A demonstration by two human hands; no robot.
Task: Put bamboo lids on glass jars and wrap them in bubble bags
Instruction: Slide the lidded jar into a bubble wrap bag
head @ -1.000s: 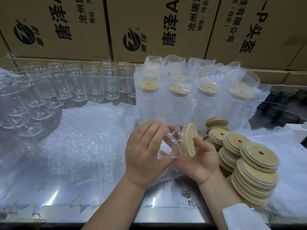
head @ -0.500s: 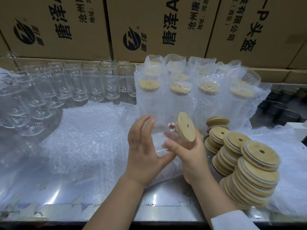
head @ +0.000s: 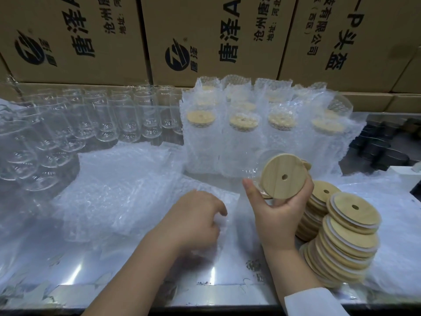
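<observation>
Status: right grip (head: 279,217) is holding a clear glass jar (head: 251,172) up off the desk, with thumb and fingers curling round its top end. A round pale bamboo lid (head: 283,176) with a small hole is sitting on the jar mouth and facing the camera. The jar body is pointing away toward the back, so the lid step is looking done for this unit. Left grip (head: 193,220) is lying knuckles-up on the flat pile of clear bubble bags (head: 127,185), with fingers curling down onto the top bag. Can't tell whether it is pinching a bag or only touching one. My read: this unit is sitting between lid-on and bagging, and no bag is opened for it yet. Next it is needing one bag lifted, opened, and the jar slid in. Done side: a block of bagged jars (head: 241,133) is standing upright at back centre, bamboo lids showing through the bubble film, against the brown printed cardboard boxes (head: 75,37). Remaining side: rows of bare glass jars (head: 102,119) are standing unlidded at back left. Stacks of spare bamboo lids (head: 350,236) are leaning just beside the right wrist on the shiny metal desk (head: 136,290). Exact counts aren't readable, but the bare jars are looking at least as numerous as the bagged ones, so I'm judging the job roughly mid-run.
</observation>
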